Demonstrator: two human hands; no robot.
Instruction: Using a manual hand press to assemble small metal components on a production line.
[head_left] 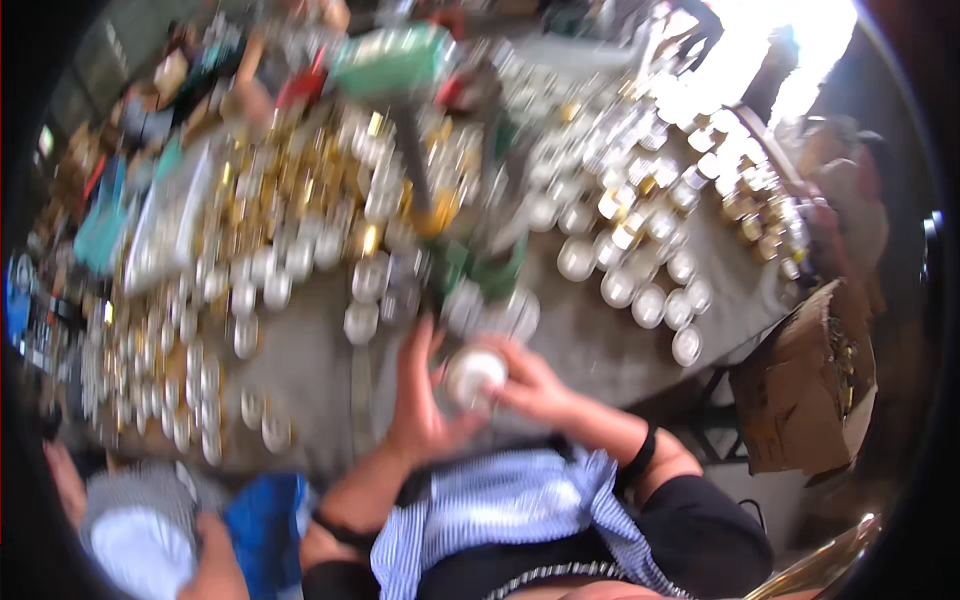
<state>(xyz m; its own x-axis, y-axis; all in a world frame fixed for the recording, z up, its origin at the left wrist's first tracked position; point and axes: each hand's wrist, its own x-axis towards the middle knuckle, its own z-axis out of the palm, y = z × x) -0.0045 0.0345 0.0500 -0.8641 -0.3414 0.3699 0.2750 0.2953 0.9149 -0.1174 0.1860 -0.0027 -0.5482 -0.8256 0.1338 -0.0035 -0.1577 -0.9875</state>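
The picture is blurred by motion. My left hand and my right hand meet around a small round white-topped jar just above the near edge of a grey table. The left hand cups the jar from the left with its fingers pointing up. From the right, the other hand's fingers curl over the jar's top. Both wrists wear dark bands, and a blue-and-white striped cloth lies over my lap below them.
Several small round jars with silver and gold lids cover the table in rows. A green machine stands at the far middle. An open cardboard box sits at the right. Another person's arm shows at the lower left.
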